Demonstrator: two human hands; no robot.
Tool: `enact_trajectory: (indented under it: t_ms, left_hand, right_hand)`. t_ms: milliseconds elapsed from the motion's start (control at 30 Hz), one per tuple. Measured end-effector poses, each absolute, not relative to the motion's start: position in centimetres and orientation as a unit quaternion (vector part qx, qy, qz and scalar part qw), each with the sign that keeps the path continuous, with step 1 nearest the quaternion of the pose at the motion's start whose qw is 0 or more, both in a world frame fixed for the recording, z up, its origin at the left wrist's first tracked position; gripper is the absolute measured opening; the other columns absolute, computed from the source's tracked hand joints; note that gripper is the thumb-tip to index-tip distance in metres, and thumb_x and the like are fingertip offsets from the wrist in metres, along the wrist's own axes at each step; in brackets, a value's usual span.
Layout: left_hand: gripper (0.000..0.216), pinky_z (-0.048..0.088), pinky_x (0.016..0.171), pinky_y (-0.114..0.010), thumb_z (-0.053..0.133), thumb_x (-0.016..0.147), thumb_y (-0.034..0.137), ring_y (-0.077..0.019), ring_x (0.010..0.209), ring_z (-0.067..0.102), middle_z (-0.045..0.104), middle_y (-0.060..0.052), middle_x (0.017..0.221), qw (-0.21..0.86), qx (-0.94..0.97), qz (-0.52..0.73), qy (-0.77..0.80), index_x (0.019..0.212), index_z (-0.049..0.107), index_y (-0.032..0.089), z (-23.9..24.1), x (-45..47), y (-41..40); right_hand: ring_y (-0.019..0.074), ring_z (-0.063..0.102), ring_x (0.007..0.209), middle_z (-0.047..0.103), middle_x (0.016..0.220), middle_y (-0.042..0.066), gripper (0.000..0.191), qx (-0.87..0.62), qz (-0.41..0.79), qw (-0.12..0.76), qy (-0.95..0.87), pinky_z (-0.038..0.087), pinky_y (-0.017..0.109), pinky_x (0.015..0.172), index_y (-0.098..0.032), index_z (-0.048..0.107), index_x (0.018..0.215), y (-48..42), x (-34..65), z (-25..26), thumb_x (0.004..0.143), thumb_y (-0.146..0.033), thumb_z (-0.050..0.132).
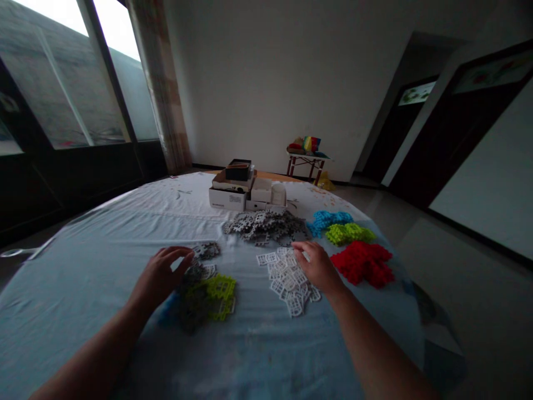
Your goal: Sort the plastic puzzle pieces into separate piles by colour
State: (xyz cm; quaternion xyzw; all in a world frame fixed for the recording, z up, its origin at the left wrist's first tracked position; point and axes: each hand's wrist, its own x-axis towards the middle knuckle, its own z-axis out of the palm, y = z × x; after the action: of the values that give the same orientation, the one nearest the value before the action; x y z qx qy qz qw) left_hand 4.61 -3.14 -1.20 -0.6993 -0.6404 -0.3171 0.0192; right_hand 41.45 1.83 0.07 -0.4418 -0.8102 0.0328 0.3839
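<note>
My left hand hovers over a small joined cluster of grey, white and lime-green plastic grid pieces, its fingers curved and slightly apart near a grey piece. My right hand rests on a pile of white grid pieces, fingers bent down onto them; whether it grips one is hidden. Both lie on a round table under a pale blue cloth.
A grey pile lies farther back, with blue, lime-green and red piles at the right. Cardboard boxes stand at the far edge. A small stool with coloured items stands by the wall.
</note>
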Motion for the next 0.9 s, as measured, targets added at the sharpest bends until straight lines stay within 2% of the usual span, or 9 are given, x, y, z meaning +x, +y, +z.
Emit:
enact_trajectory:
  t_ms: [233, 533, 667, 800, 900]
  left_hand:
    - [0.031, 0.036, 0.084, -0.032, 0.053, 0.074, 0.05, -0.0195, 0.089, 0.055, 0.065, -0.004, 0.091, -0.068, -0.847, -0.162, -0.501, 0.091, 0.067, 0.028, 2.5, 9.9, -5.4]
    - [0.019, 0.034, 0.084, -0.033, 0.058, 0.069, 0.04, -0.0208, 0.086, 0.055, 0.065, -0.004, 0.082, -0.093, -0.834, -0.071, -0.539, 0.072, 0.069, 0.025, 2.0, 10.6, -4.7]
    - [0.027, 0.038, 0.082, -0.031, 0.049, 0.076, 0.042, -0.0184, 0.083, 0.056, 0.065, -0.004, 0.083, -0.137, -0.815, -0.152, -0.542, 0.074, 0.067, 0.023, 2.7, 11.6, -4.7]
    - [0.036, 0.043, 0.068, -0.026, 0.047, 0.076, 0.049, -0.0156, 0.073, 0.056, 0.065, -0.004, 0.078, -0.302, -0.69, -0.325, -0.571, 0.082, 0.065, 0.019, 3.7, 13.6, -4.9]
    - [0.042, 0.04, 0.061, -0.025, 0.051, 0.071, 0.054, -0.0149, 0.066, 0.053, 0.062, -0.005, 0.072, -0.381, -0.582, -0.43, -0.575, 0.083, 0.065, 0.015, 3.8, 15.2, -4.7]
  right_hand:
    - [0.0181, 0.058, 0.089, 0.067, 0.093, 0.006, 0.018, -0.408, 0.048, 0.36, -0.838, 0.041, 0.035, 0.084, -0.019, 0.063, 0.095, 1.3, 40.2, -0.4, 0.084, -0.02, 0.048]
    - [0.0175, 0.057, 0.09, 0.067, 0.092, 0.005, 0.018, -0.401, 0.076, 0.349, -0.844, 0.041, 0.032, 0.083, -0.018, 0.064, 0.094, 0.9, 39.9, -0.3, 0.084, -0.019, 0.05]
    - [0.0178, 0.057, 0.091, 0.066, 0.092, 0.006, 0.018, -0.391, 0.092, 0.359, -0.842, 0.041, 0.033, 0.084, -0.018, 0.064, 0.095, 0.6, 39.6, 0.1, 0.084, -0.019, 0.049]
    - [0.018, 0.055, 0.093, 0.065, 0.095, 0.006, 0.02, -0.372, 0.138, 0.396, -0.828, 0.041, 0.034, 0.086, -0.019, 0.062, 0.098, -0.2, 38.8, 0.7, 0.082, -0.028, 0.053]
    - [0.0177, 0.055, 0.093, 0.061, 0.102, 0.006, 0.038, -0.35, 0.187, 0.417, -0.817, 0.043, 0.034, 0.086, -0.02, 0.056, 0.109, -0.9, 38.2, 1.1, 0.076, -0.04, 0.06]
